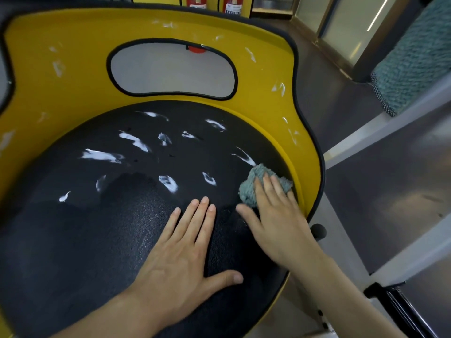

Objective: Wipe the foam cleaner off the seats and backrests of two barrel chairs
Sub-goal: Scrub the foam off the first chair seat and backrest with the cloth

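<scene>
A barrel chair fills the view, with a round black seat (117, 240) and a curved yellow backrest (73, 76) that has an oval cut-out. White foam streaks (102, 155) lie across the far half of the seat, and fainter smears dot the backrest. My left hand (180, 252) lies flat on the near part of the seat, fingers straight. My right hand (275, 211) presses a crumpled grey-green cloth (253, 186) onto the seat's right edge with straight fingers, close to the yellow rim.
Two red fire extinguishers (231, 4) stand behind the chair. A teal textured object (415, 62) sits at the upper right. Grey floor with pale strips runs along the right side, and a black frame (400, 311) shows at the lower right.
</scene>
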`<state>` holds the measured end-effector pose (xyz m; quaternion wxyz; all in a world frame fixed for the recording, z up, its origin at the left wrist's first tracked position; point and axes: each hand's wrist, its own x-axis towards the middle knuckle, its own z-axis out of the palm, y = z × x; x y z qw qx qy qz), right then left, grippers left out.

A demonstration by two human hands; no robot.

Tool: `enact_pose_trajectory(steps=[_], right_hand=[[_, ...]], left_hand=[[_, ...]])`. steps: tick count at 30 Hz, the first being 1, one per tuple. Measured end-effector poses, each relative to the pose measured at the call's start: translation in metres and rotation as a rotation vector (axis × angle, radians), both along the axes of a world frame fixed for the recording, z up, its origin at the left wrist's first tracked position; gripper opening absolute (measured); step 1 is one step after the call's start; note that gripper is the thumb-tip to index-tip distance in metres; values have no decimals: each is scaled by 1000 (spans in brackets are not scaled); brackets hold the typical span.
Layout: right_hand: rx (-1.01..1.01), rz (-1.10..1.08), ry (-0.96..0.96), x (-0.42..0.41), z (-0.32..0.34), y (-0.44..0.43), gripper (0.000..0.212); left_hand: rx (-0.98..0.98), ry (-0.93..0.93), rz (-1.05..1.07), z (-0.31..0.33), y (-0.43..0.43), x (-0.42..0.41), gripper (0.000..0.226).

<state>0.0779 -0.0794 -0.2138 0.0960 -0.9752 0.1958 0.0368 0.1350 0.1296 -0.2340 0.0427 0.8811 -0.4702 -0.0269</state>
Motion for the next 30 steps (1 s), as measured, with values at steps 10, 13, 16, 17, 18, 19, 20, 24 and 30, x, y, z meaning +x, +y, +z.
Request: enact_pose_trajectory(steps=[10, 13, 16, 17, 18, 19, 20, 24, 30], right_hand=[[-57, 162, -77, -16, -3, 19, 66], [-44, 50, -54, 9, -1, -12, 60], [-46, -52, -37, 27, -2, -19, 54], [-72, -42, -58, 22, -3, -10, 54], [-101, -4, -99, 11, -5, 3, 53], [-115, 53, -135, -3, -7, 17, 54], [-103, 117, -148, -19, -9, 28, 57], [-146, 201, -118, -28, -13, 17, 60], [-116, 57, -140, -10, -9, 20, 66]], left_hand=[[-10, -16, 14, -1, -1, -1, 112], [-14, -26, 17, 0, 0, -1, 113], [-16, -30, 17, -1, 0, -1, 112], [-14, -26, 17, -2, 0, -1, 112], [-10, -20, 19, -2, 0, -1, 112], [-9, -15, 20, -2, 0, -1, 112], [-10, -13, 22, -2, 1, -1, 112], [-18, -14, 17, -1, 1, -1, 112], [-3, -22, 17, -1, 4, -1, 111]])
